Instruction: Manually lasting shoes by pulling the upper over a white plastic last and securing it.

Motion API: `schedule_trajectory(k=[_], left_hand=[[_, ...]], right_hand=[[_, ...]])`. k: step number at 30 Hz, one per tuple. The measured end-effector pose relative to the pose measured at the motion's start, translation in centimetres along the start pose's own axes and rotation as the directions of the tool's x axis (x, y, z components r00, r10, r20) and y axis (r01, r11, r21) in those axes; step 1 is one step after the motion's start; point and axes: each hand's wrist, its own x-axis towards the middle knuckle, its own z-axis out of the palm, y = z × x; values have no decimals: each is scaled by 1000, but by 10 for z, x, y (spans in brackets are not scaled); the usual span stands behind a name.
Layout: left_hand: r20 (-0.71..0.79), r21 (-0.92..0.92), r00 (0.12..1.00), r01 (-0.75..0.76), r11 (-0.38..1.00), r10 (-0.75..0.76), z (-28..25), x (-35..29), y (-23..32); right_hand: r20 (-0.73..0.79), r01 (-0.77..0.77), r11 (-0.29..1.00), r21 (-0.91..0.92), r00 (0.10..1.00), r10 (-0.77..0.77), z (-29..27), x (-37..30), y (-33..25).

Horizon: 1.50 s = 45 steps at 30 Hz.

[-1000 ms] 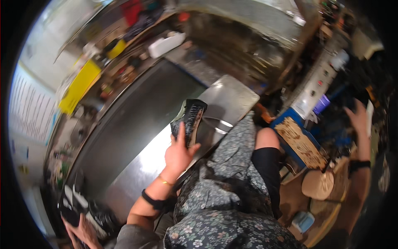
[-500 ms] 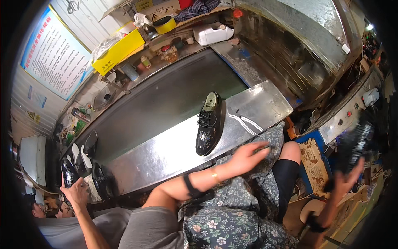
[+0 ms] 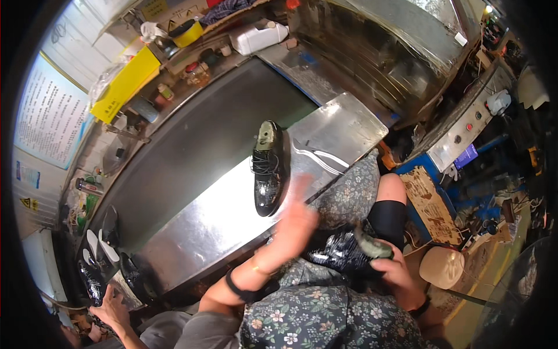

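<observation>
R fingers [image 3: 385, 267] clamped on blk shoe [image 3: 340, 252], L hand [image 3: 297, 223] nr laced shoe [image 3: 267, 177], blurred, can't tell if fingers apart

Left hand [image 3: 297, 221] smeared by motion; fingers run together, and contact with the laced shoe [image 3: 267, 183] just beyond cannot be told. Right hand [image 3: 395, 269] grips the heel end of a glossy dark shoe [image 3: 343, 251]; fingers underneath are hidden, and the shoe's front part blurs above the floral apron [image 3: 302, 314]. Pincers [image 3: 317, 158]: dark head too small to make out. Worktop [image 3: 192, 238]: near edge partly covered by the apron. Co-worker's hand [image 3: 113, 311], lower left: arm cut off by the bottom edge. Wall poster [image 3: 49, 110]: print too small to read.
</observation>
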Motion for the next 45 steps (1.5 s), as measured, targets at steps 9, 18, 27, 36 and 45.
schedule_trajectory(k=[9, 18, 27, 36, 45], left_hand=[[221, -844, 894, 376, 384, -390, -13, 31, -4], [147, -798, 942, 293, 527, -300, -19, 27, -2], [105, -526, 931, 349, 775, -348, -20, 42, -3], [-480, 551, 877, 313, 774, -13, -74, 58, -83], [-398, -500, 817, 188, 845, -417, -74, 70, -73]], right_hand=[[444, 753, 248, -609, 583, -681, 26, 41, 3], [593, 785, -64, -617, 409, -693, 35, 49, 0], [475, 731, 101, -675, 535, -698, 41, 48, -5], [-324, 568, 770, -292, 698, -638, -5, 237, -106], [186, 398, 808, -433, 917, -352, 56, 238, -25]])
